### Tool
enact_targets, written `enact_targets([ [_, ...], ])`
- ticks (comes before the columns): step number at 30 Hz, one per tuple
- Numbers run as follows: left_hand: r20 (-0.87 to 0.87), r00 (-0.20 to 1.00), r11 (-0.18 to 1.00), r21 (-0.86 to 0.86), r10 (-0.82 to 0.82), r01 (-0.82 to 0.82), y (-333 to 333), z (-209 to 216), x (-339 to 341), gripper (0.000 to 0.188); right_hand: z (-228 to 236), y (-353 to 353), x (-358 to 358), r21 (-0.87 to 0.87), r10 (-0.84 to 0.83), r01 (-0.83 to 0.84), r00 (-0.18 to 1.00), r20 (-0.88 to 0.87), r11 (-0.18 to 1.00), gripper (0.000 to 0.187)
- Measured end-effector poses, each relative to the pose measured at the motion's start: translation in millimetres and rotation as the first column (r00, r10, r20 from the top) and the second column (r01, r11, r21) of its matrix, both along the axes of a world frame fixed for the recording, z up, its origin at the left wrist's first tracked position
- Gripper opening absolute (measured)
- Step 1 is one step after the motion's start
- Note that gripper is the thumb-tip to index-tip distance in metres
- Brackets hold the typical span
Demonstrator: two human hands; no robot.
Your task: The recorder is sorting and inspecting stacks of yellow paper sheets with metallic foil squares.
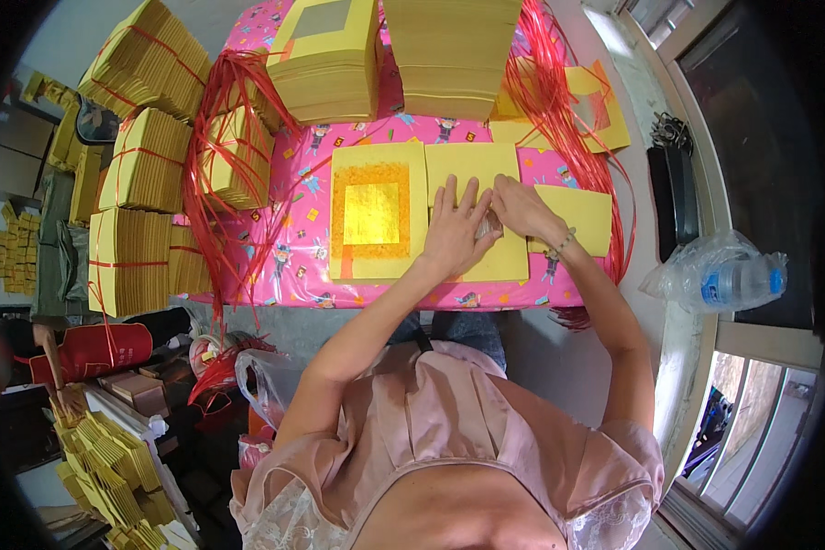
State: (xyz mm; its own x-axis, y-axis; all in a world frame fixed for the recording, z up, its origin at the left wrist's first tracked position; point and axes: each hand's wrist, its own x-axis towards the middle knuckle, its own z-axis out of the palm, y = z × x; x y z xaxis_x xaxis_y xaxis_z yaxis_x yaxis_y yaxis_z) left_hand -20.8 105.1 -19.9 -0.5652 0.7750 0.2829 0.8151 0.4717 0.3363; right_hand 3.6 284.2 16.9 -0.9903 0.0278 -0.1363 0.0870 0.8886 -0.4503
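Yellow paper sheets lie on the pink patterned table cover (293, 275) in front of me. My left hand (458, 227) rests on a yellow sheet (509, 266), fingers spread and holding nothing. Close against it, my right hand (526, 209) has its fingers bent and close together on the yellow paper; the fingertips are partly hidden. A small pale, shiny patch (488, 223) shows between the hands. To the left lies a yellow sheet with an orange-bordered gold foil square (371, 214). Another yellow sheet (582, 220) extends beyond my right wrist.
Tall yellow paper stacks (454, 60) stand at the table's back. Tied bundles (142, 174) fill the left side. Red plastic strings (225, 137) hang left, with more (545, 92) at right. A bagged water bottle (738, 282) sits on the right ledge. Another person's arm (50, 357) is at lower left.
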Motion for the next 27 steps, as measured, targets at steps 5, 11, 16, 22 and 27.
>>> enact_targets([
  [5, 0.007, 1.0, 1.0, -0.004, 0.006, -0.006, -0.6, -0.2, 3.4, 0.07, -9.3, -3.5, 8.3, -0.023, -0.015, 0.015, 1.0, 0.011, 1.0, 0.024],
  [11, 0.005, 1.0, 0.999, -0.052, 0.0, 0.0, -3.7, 1.5, 0.3, 0.076, -4.2, -5.4, 4.8, -0.02, -0.03, 0.031, 0.998, 0.058, 0.999, 0.028],
  [16, -0.053, 0.999, 0.999, -0.036, 0.007, -0.009, -7.3, 6.3, 2.1, 0.075, -4.6, -6.1, 1.3, -0.002, -0.031, 0.031, 0.999, 0.04, 1.0, 0.027],
  [22, -0.07, 0.995, 0.996, -0.051, 0.07, -0.074, -20.9, 13.1, 13.4, 0.075, 3.4, -8.3, -0.6, -0.002, -0.028, 0.028, 0.997, 0.074, 1.0, 0.045],
  [27, -0.137, 0.987, 0.995, -0.047, 0.081, -0.088, -25.9, 14.2, 16.3, 0.07, 5.6, -10.4, 0.6, 0.044, -0.028, 0.024, 0.995, 0.097, 0.999, 0.049],
])
